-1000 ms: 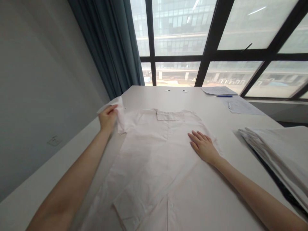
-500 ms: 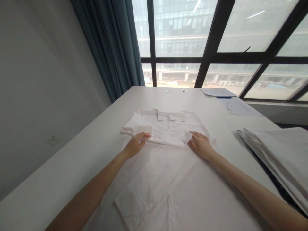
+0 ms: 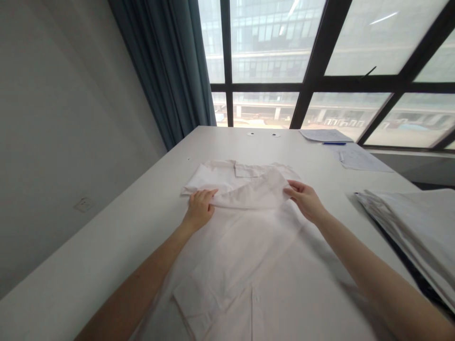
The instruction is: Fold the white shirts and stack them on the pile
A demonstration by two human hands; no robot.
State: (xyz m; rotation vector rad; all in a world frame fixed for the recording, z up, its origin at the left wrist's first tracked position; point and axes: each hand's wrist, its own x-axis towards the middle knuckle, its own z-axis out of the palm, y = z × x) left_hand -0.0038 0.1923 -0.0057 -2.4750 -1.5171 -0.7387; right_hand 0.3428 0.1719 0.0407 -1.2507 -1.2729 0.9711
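Observation:
A white button-up shirt [image 3: 241,246] lies spread over the table, its collar area [image 3: 247,169] at the far end and a sleeve with a cuff crossing the front near me. Part of the cloth is folded over near the far end. My right hand [image 3: 306,200] pinches this layer at its right side and holds it lifted a little. At the left end of the same fold, my left hand [image 3: 200,207] is closed over the cloth, fingers together and the thumb at the fold's edge.
On the right of the white table [image 3: 142,218] lies a stack of folded white cloth [image 3: 415,227] with a dark layer under it. Papers [image 3: 366,158] and a blue pen [image 3: 334,143] rest at the back right. A wall and a blue curtain [image 3: 167,71] border the left; windows stand behind.
My right hand has gone from lying on the shirt to pinching the fold and raising it, slightly to the right. My left hand has shifted a little and closed on the fold's left end.

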